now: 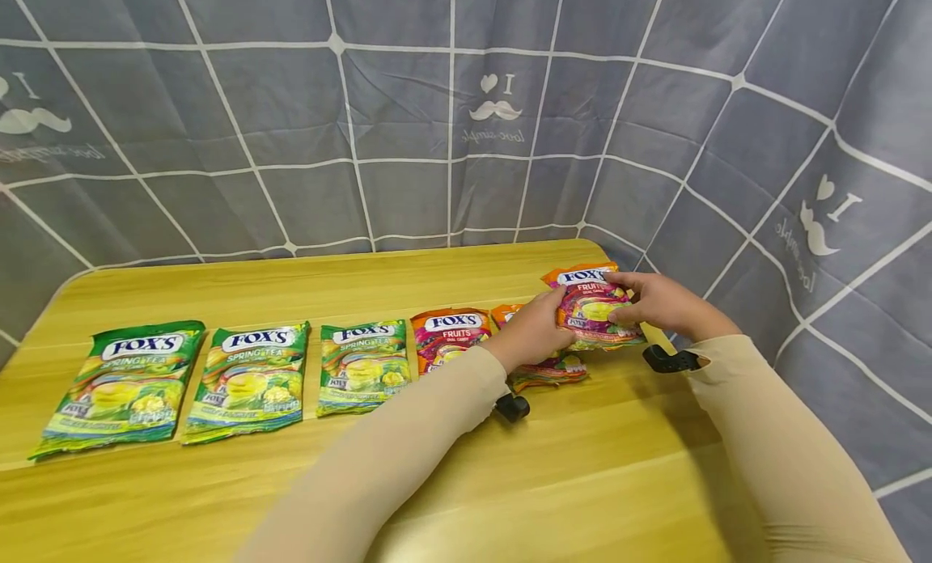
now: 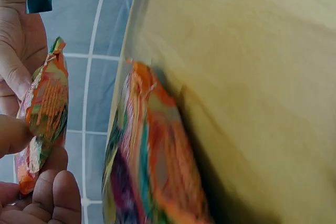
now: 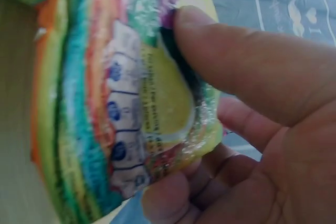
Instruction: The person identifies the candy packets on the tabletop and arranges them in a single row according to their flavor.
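Note:
A red and orange bag of Fox's Fruits candy (image 1: 591, 312) is held above the table by both hands. My left hand (image 1: 535, 330) pinches its left edge. From the other side, my right hand (image 1: 658, 304) grips it with the thumb on the front, as the right wrist view shows on the candy bag (image 3: 121, 103). The left wrist view has the held bag (image 2: 50, 108) edge-on between the two hands. Below it, partly hidden by the left hand, lies another Fruits bag (image 1: 549, 372). One more Fruits bag (image 1: 450, 335) lies left of that, its lower part covered by the left sleeve.
Several green Fox's Spring Tea bags (image 1: 247, 381) lie in a row on the left of the wooden table (image 1: 568, 474). A grey checked curtain (image 1: 408, 102) hangs behind the table and along its right side.

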